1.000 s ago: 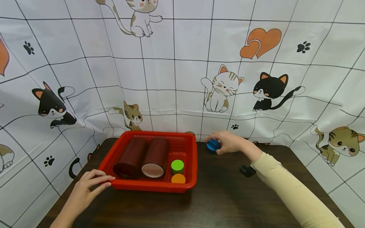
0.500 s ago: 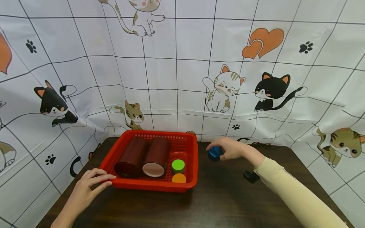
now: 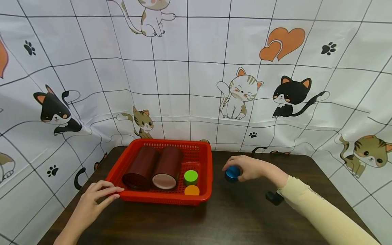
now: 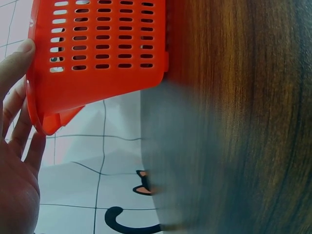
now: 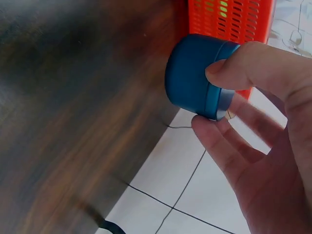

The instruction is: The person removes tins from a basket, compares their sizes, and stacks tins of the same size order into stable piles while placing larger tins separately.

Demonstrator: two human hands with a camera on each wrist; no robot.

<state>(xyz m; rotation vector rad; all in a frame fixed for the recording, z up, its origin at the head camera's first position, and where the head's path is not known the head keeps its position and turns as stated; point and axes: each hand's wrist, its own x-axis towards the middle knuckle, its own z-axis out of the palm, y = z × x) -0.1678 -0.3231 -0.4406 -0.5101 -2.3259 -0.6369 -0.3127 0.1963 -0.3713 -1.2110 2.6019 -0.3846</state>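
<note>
In the head view my right hand pinches a small round blue container over the table, right of the red basket. The right wrist view has the blue container between thumb and fingers, with a seam near its top; whether its base touches the table I cannot tell. At the basket's front left corner, my left hand grips the rim; the left wrist view has the thumb and fingers on either side of the corner. Inside the basket are a green round container and an orange one.
Two dark brown cylinders lie side by side in the basket: the left one has a dark end, the right one a pale end. A dark wood table meets a cat-patterned white sheet behind. A small black object is by the right sleeve.
My right hand has come nearer over the table, a little to the right, with the blue container in its fingers. The left hand and the basket have stayed in place.
</note>
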